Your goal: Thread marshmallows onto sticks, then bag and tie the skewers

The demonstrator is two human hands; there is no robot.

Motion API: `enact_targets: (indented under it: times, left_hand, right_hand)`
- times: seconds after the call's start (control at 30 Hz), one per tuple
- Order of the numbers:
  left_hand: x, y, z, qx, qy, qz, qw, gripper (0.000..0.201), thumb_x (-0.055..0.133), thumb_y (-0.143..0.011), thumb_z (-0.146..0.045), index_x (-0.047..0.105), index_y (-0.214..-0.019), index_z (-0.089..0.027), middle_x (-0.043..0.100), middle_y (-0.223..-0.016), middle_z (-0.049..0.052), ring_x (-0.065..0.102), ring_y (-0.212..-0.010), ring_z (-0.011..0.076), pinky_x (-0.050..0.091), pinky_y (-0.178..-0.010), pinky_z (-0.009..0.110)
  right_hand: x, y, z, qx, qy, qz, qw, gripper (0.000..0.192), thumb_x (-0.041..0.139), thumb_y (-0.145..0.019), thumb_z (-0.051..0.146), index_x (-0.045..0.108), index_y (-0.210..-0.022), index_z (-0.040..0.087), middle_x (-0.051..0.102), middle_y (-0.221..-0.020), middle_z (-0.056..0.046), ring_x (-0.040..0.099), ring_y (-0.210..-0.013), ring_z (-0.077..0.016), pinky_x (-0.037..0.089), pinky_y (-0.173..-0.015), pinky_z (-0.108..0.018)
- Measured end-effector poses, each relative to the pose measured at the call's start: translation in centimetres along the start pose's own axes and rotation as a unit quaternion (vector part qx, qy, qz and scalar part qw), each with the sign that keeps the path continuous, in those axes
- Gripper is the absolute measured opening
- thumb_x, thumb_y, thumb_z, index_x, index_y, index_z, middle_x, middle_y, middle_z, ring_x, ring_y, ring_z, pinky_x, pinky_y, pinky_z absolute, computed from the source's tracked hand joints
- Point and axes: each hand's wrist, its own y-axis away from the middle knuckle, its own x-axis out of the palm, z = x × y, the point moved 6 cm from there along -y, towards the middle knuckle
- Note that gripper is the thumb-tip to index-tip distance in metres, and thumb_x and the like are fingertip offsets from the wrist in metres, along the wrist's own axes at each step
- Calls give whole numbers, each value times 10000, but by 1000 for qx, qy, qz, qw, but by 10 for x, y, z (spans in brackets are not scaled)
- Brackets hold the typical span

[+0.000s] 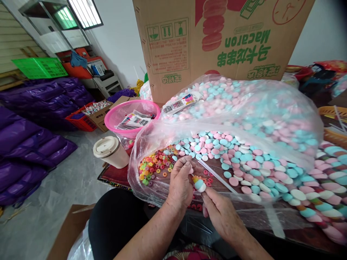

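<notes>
Background, upper centre: brown printed cardboard box. Lower centre: right hand pinches a blue, white and yellow candy stack; left hand holds a small pink candy at its fingertips.

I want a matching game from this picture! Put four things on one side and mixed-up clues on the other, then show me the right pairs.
Things:
1. Cylindrical cream cup
2. Round pink plastic mesh basket
3. Big brown cardboard box
4. Short stack of blue and white round sweets

Clues:
A. Its printing is upside down
B. At the right hand's fingertips
C. Topped with a lid
D. Has flat printed packets inside

Right pairs: 1-C, 2-D, 3-A, 4-B
</notes>
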Motion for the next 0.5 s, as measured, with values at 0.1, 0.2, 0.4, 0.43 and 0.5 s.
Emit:
enact_targets:
  times: [0.1,0.2,0.4,0.43,0.5]
  left_hand:
    - [5,3,-3,26,6,-1,1000,244,656,-664,-241,552,-877,-181,518,-679,-50,508,-566,71,450,-668,247]
    - [8,5,-4,39,4,-6,999,264,640,-678,-238,525,-912,-193,504,-659,-59,518,-580,78,445,-681,244]
    - [0,7,9,23,-21,-44,999,269,626,-690,-313,509,-900,-192,525,-661,-42,577,-627,115,427,-642,238]
    - [-1,8,12,27,-32,-51,998,270,622,-698,-332,511,-899,-191,532,-665,-38,582,-635,116,428,-653,239]
    - [-3,9,16,32,-46,-66,996,289,618,-712,-373,515,-913,-192,546,-676,-33,589,-656,119,436,-687,248]
  right_hand:
    - [2,2,0,-12,-21,-9,1000,365,277,-903,413,462,-656,218,519,-469,22,493,-455,-137,369,-501,-245]
    - [1,2,0,-13,-51,-33,998,372,305,-906,420,472,-644,214,525,-480,20,493,-462,-134,379,-497,-238]
    - [-2,-5,1,-8,-62,-75,995,339,365,-884,425,601,-795,199,605,-594,-15,553,-550,-164,443,-541,-263]
    - [-1,-6,2,-10,-64,-75,995,333,368,-881,415,611,-822,196,625,-624,-24,570,-573,-170,456,-557,-269]
    - [3,-9,2,-15,-67,-69,995,326,364,-880,395,618,-857,193,654,-676,-38,596,-609,-178,471,-580,-277]
